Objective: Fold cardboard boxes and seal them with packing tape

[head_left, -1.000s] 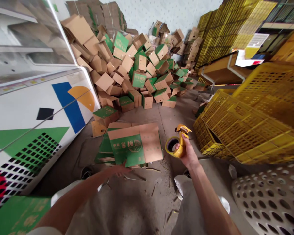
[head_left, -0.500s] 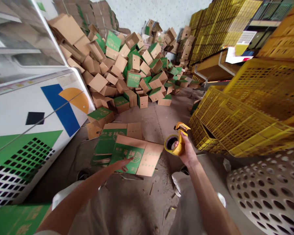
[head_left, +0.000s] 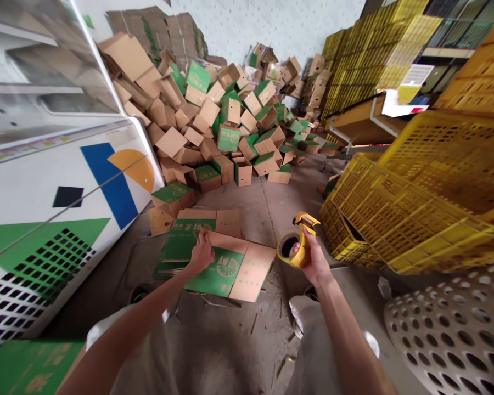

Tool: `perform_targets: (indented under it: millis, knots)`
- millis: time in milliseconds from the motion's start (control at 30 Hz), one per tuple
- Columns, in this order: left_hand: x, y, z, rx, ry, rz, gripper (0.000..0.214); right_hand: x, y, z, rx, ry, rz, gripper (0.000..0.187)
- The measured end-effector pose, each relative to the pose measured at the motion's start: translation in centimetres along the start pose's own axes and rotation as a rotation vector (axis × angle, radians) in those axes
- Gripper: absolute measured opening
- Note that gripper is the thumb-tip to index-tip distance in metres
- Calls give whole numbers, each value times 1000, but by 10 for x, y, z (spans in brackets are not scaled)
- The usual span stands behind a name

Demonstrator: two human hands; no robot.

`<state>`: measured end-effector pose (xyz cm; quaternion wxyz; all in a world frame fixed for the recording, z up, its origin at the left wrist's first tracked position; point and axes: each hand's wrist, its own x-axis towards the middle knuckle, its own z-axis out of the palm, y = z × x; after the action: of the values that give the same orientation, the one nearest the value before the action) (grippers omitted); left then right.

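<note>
My right hand [head_left: 316,262] is wrapped around the handle of a yellow tape dispenser [head_left: 302,246], which carries a roll of tape and is held above the floor. My left hand [head_left: 202,254] reaches to the far edge of a green and brown flattened cardboard box [head_left: 226,270], its fingers bent closed over that edge; the fingertips are partly hidden. This box lies on top of other flattened boxes [head_left: 177,241] stacked on the floor between my feet and the pile ahead.
Ahead lies a large heap of folded-up cardboard boxes [head_left: 229,138]. Yellow plastic crates [head_left: 391,208] stand at the right, with a perforated pale basket [head_left: 448,323] nearer me. At the left is a white cabinet [head_left: 33,189]. A green box [head_left: 28,365] sits at bottom left.
My left hand has moved from the printed middle of the top flattened box to its far edge, and its fingers have curled. My right hand still holds the tape dispenser, nearly unmoved.
</note>
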<state>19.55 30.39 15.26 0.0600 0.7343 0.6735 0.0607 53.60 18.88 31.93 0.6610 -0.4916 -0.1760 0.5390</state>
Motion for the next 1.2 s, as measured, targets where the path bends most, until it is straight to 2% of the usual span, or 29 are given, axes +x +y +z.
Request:
perform_targets:
  millis: [100, 167, 267, 400, 500, 600, 733, 1000, 1200]
  knots:
    - [1, -10, -7, 35, 86, -44, 80, 1, 1, 0, -17, -7, -1, 53]
    - [3, -17, -12, 54, 74, -63, 81, 1, 2, 1, -38, -5, -5, 51]
    - [5, -29, -16, 77, -41, -99, 72, 1, 3, 1, -40, 6, -8, 50]
    - [3, -46, -16, 115, -146, -219, 48, 3, 5, 0, -35, 4, 10, 53]
    - [-3, -58, -13, 191, -259, -235, 46, 5, 7, -1, -38, 12, 17, 56]
    - [-9, -66, -13, 236, -334, -140, 51, 7, 9, 0, -41, 26, 15, 57]
    - [-12, -69, -15, 249, -337, -8, 55, 9, 11, 0, -60, 36, 20, 54]
    - [-7, -69, -12, 296, -371, 240, 50, 15, 21, -10, -127, -4, 16, 50]
    - [-12, -83, -19, 248, -434, 354, 40, 15, 26, -14, -205, -27, 4, 49]
